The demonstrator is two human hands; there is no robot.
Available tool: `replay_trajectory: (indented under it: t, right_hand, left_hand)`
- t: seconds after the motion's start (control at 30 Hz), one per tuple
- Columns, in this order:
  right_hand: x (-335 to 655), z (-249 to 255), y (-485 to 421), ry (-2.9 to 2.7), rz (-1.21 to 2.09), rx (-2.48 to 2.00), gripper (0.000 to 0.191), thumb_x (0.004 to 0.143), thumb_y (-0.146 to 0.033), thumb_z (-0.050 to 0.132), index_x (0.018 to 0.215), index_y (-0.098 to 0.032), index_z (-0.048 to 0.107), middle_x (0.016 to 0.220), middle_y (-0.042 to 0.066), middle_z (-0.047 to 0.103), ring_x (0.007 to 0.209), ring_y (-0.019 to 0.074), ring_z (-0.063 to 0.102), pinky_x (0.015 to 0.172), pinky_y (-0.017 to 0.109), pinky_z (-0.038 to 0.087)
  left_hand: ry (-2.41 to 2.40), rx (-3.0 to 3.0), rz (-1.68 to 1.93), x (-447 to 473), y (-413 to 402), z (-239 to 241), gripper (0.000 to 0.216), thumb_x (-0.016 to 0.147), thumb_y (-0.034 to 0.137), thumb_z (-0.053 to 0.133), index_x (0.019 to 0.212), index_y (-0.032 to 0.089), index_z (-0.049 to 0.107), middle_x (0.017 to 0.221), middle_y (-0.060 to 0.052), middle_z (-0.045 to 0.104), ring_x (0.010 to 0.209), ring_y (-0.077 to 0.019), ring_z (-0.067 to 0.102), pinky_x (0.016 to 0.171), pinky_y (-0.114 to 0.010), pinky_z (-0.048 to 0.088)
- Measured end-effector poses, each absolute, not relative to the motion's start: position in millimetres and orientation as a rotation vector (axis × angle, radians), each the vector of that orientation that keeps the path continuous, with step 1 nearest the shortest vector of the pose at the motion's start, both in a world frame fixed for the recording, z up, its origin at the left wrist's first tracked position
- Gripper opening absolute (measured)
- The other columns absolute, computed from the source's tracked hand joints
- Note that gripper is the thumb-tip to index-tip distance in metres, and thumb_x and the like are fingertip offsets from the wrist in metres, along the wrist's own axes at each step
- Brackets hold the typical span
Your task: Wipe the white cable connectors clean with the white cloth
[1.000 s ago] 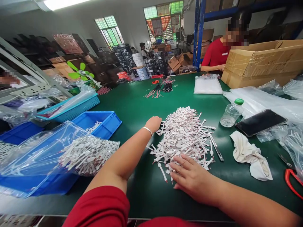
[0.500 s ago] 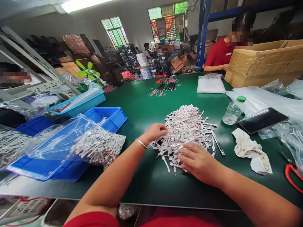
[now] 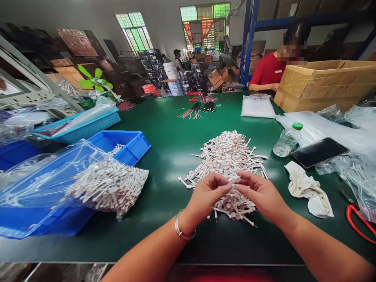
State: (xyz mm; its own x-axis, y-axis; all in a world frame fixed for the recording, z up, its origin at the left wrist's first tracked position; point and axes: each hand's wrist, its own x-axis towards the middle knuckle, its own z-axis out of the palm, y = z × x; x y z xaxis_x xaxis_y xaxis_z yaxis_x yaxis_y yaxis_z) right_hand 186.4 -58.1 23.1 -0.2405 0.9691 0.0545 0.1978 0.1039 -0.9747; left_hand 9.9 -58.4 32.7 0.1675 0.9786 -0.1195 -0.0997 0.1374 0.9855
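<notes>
A heap of short white connector leads [image 3: 225, 154] lies on the green table, its near end spread in front of me. Above the heap, my left hand [image 3: 205, 197] and my right hand [image 3: 264, 197] meet, fingertips facing each other. Between them is a small white connector lead [image 3: 234, 180], pinched by thumb and fingers from both sides. Its ends are partly hidden by my fingers. A silver bangle [image 3: 178, 229] circles my left wrist. To the left, a clear plastic bag [image 3: 110, 188] full of similar leads rests over a blue bin.
A blue bin [image 3: 133, 147] stands left. Right are a bottle [image 3: 288, 140], a phone [image 3: 320, 152], a white cloth [image 3: 308, 190] and red-handled scissors [image 3: 357, 221]. Dark wire bundles [image 3: 202, 107] lie at the back. Behind a cardboard box [image 3: 320, 86] sits a person in red.
My left hand has moved right and nearer, and my right hand has lifted off the heap. They have come together on a white lead. The view has shifted slightly.
</notes>
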Motion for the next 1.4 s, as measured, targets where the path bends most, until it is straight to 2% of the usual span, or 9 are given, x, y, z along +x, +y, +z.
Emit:
replay_trajectory:
  t: [0.17,0.3,0.43,0.57,0.8,0.93,1.07,1.27,1.4]
  right_hand:
    - [182,27,-61,-1.633,1.261,-1.072,0.028,0.086,-0.042,0.056,0.090,-0.018,0.070,0.109,0.010,0.069,0.106,0.0242,0.062,0.097,0.041,0.045]
    - [185,34,-67,-1.724,1.255,-1.089,0.028,0.093,-0.040,0.044,0.088,-0.018,0.061,0.081,0.005,0.068,0.077,0.0157,0.062,0.074,0.029,0.050]
    - [187,42,-69,-1.903,1.576,-1.117,0.032,0.092,-0.040,0.046,0.073,-0.017,0.057,0.057,-0.002,0.056,0.054,0.0095,0.050,0.053,0.021,0.041]
    - [190,44,-66,-1.770,1.833,-1.103,0.031,0.086,-0.045,0.055,0.082,-0.015,0.062,0.059,-0.001,0.060,0.052,0.0096,0.053,0.049,0.020,0.043]
    - [204,33,-64,-2.061,0.701,-1.036,0.017,0.089,-0.025,0.057,0.101,-0.022,0.068,0.093,0.005,0.074,0.085,0.0176,0.069,0.080,0.029,0.054]
    - [205,30,-64,-2.126,0.601,-0.905,0.019,0.090,-0.019,0.054,0.105,-0.022,0.066,0.095,0.004,0.074,0.088,0.0166,0.069,0.082,0.027,0.054]
    - [203,38,-65,-2.056,0.857,-1.012,0.020,0.092,-0.029,0.051,0.097,-0.021,0.069,0.088,0.005,0.074,0.082,0.0168,0.069,0.076,0.027,0.054]
    - [196,42,-62,-1.618,1.632,-1.212,0.049,0.090,-0.057,0.042,0.070,-0.016,0.060,0.057,0.002,0.062,0.052,0.0110,0.058,0.050,0.021,0.048]
    - [186,36,-67,-1.640,1.771,-1.234,0.051,0.086,-0.063,0.044,0.066,-0.017,0.055,0.052,0.000,0.057,0.047,0.0093,0.052,0.048,0.020,0.045]
  left_hand:
    - [0.974,1.149,0.941,13,-69,24,0.024,0.069,0.037,0.074,0.074,0.016,0.064,0.069,-0.002,0.066,0.064,-0.0136,0.059,0.064,-0.026,0.046]
    - [1.180,1.625,0.894,-5,-68,32,0.016,0.074,0.032,0.072,0.081,0.018,0.072,0.074,-0.005,0.067,0.069,-0.0152,0.058,0.064,-0.025,0.044]
    - [0.982,1.712,0.902,-17,-66,40,0.035,0.076,0.026,0.070,0.111,0.023,0.066,0.084,-0.005,0.066,0.069,-0.0144,0.058,0.060,-0.024,0.046]
    - [0.852,1.778,0.831,-16,-65,42,0.014,0.083,0.020,0.062,0.092,0.022,0.073,0.075,-0.005,0.069,0.071,-0.0151,0.061,0.072,-0.027,0.047]
    - [1.006,1.304,0.989,-14,-64,28,0.016,0.073,0.026,0.073,0.086,0.017,0.070,0.080,-0.005,0.066,0.069,-0.0151,0.062,0.064,-0.026,0.051]
    - [0.986,1.115,0.955,-10,-63,30,0.022,0.069,0.029,0.077,0.085,0.016,0.069,0.072,-0.003,0.066,0.063,-0.0134,0.061,0.062,-0.025,0.051]
    - [0.966,1.080,0.940,-7,-63,36,0.025,0.069,0.036,0.076,0.077,0.014,0.068,0.064,-0.002,0.063,0.057,-0.0106,0.057,0.056,-0.023,0.047]
    - [0.959,0.917,0.902,-6,-67,33,0.030,0.072,0.041,0.072,0.070,0.015,0.056,0.055,0.002,0.057,0.049,-0.0082,0.050,0.051,-0.021,0.041]
    - [1.009,0.750,0.987,0,-72,27,0.033,0.069,0.040,0.073,0.067,0.016,0.051,0.052,0.004,0.051,0.047,-0.0066,0.044,0.047,-0.019,0.036]
